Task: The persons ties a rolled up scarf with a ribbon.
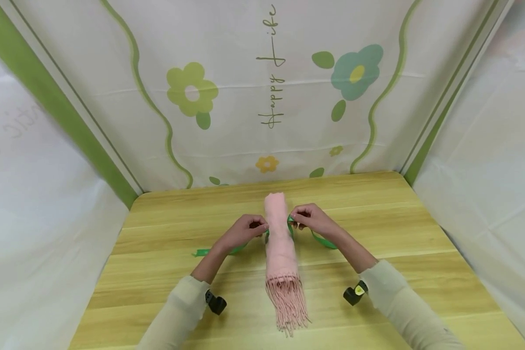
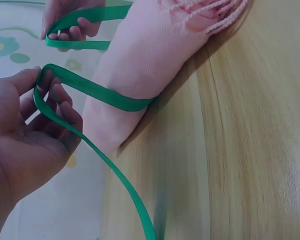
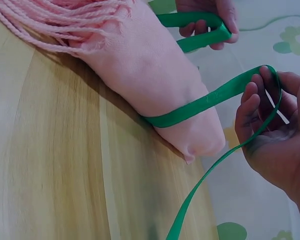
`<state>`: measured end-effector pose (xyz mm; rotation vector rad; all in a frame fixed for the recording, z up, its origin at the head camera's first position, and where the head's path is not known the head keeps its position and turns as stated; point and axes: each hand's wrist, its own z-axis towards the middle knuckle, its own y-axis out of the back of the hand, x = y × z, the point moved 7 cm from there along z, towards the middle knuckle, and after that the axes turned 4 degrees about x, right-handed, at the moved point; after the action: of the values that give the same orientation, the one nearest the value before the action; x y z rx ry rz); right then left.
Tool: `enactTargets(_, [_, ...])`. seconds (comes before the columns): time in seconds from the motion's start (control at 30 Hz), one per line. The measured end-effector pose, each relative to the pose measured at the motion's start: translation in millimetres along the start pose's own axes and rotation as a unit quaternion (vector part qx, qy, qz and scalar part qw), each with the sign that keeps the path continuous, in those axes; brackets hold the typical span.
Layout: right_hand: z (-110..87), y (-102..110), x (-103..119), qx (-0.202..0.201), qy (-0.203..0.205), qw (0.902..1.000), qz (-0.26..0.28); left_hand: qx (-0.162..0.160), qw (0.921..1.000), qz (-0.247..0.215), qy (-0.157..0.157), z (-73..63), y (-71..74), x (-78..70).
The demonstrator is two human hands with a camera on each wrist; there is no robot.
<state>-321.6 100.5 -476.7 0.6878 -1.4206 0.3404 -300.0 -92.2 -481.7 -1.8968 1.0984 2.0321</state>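
A rolled pink scarf [image 1: 281, 238] with a twisted fringe lies lengthwise on the wooden table. Green ribbon [image 2: 105, 95] passes beneath the roll and comes up on both sides. My left hand [image 1: 247, 229] pinches the ribbon between thumb and fingertips at the scarf's left side. On the other side, my right hand [image 1: 312, 218] pinches the ribbon [image 3: 210, 100] in the same way. From each hand a loose tail trails down toward the table. Both wrist views show the ribbon bent back over the fingertips, close above the scarf.
The wooden table [image 1: 157, 291] reaches a white printed backdrop [image 1: 240, 97] at its far edge. White fabric walls [image 1: 498, 160] stand on both sides. A small black camera [image 1: 216, 304] sits on the left wrist, another camera [image 1: 354, 293] on the right.
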Motion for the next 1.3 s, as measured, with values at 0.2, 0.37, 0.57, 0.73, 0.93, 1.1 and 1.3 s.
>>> enactTargets(0.2, [3.7,-10,1,-0.003,-0.001,1.0,0.005,-0.029,0.9994,-0.02,0.005,4.4,0.6,-2.5])
enactTargets(0.37, [6.1,-13,-1,0.001,0.013,0.9999,0.009,-0.041,0.9986,-0.033,-0.005,11.5,-1.7,-3.9])
enactTargets(0.57, [7.2,-15,-5,0.007,0.008,0.9999,0.004,-0.051,0.9983,-0.026,-0.009,16.9,-5.0,-3.9])
enactTargets(0.73, [8.5,-14,-8,-0.01,0.009,0.9999,-0.008,-0.041,0.9989,-0.017,-0.017,12.7,-6.0,-19.0])
enactTargets(0.93, [9.6,-14,-7,-0.027,0.012,0.9996,-0.004,-0.035,0.9985,-0.016,-0.039,5.1,-5.7,-40.0])
enactTargets(1.1, [10.0,-15,-3,-0.035,0.016,0.9993,0.003,-0.046,0.998,-0.03,-0.032,6.5,-6.7,-37.0])
enactTargets(1.3, [11.4,-18,3,-0.04,0.028,0.9988,-0.004,-0.047,0.9974,-0.05,-0.022,10.8,-10.3,-30.2])
